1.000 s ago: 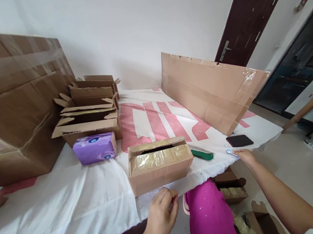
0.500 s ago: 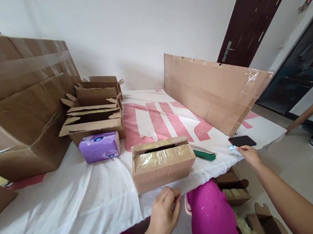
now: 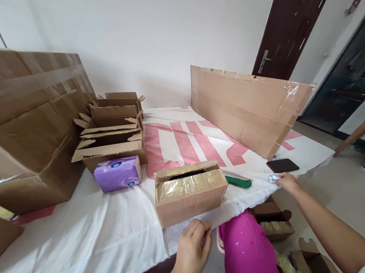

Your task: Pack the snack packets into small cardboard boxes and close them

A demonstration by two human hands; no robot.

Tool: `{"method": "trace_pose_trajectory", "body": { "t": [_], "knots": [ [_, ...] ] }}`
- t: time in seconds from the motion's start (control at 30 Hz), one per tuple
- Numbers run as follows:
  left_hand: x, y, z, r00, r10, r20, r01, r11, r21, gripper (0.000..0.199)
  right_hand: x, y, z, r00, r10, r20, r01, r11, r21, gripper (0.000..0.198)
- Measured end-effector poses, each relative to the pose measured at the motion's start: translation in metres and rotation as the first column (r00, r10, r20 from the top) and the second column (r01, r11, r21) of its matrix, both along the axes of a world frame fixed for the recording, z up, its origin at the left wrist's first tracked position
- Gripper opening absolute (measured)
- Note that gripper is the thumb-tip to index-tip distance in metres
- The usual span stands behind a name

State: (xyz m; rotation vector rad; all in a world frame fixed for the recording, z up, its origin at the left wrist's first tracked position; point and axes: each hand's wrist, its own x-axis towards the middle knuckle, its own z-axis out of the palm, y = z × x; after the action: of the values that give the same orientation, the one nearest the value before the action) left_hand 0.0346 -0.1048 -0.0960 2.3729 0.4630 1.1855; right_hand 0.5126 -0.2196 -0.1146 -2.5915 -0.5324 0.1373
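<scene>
- Right hand (image 3: pixel 288 183): the thumb and fingers pinch a small blue-and-white slip (image 3: pixel 273 179), which juts leftward beyond the fingertips, above the near edge of the cloth-covered worktop (image 3: pixel 124 228).
- Just beyond that hand, a dark smartphone (image 3: pixel 282 165) lies flat on the worktop.
- Left hand (image 3: pixel 191 248): the fingers curl inward, thumb near the index finger, at the worktop's front edge; I cannot tell whether they grip anything.
- Just beyond those fingers stands a taped cardboard box (image 3: pixel 190 195), with a dark gap along its top.
- Between box and slip lies a green tool (image 3: pixel 239 182), close beside the box.
</scene>
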Motion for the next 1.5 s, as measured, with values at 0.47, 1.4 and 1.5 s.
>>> {"method": "trace_pose_trajectory", "body": {
  "t": [0.47,1.4,1.5],
  "knots": [
    [0.002,0.001,-0.002,1.0,-0.023,-0.011,0.023,1.0,-0.01,0.013,-0.01,0.007,0.006,0.998,0.035,-0.046,-0.04,0.994,-0.098,0.022],
    [0.003,0.0,-0.006,0.992,-0.033,-0.121,0.029,0.999,-0.033,0.013,-0.03,0.047,0.049,0.955,0.029,-0.296,-0.17,0.868,-0.466,0.024],
    [0.004,0.0,-0.008,0.989,-0.035,-0.145,0.029,0.999,-0.044,0.013,-0.031,0.047,0.05,0.952,0.027,-0.305,-0.173,0.869,-0.464,0.026]
  ]
}}
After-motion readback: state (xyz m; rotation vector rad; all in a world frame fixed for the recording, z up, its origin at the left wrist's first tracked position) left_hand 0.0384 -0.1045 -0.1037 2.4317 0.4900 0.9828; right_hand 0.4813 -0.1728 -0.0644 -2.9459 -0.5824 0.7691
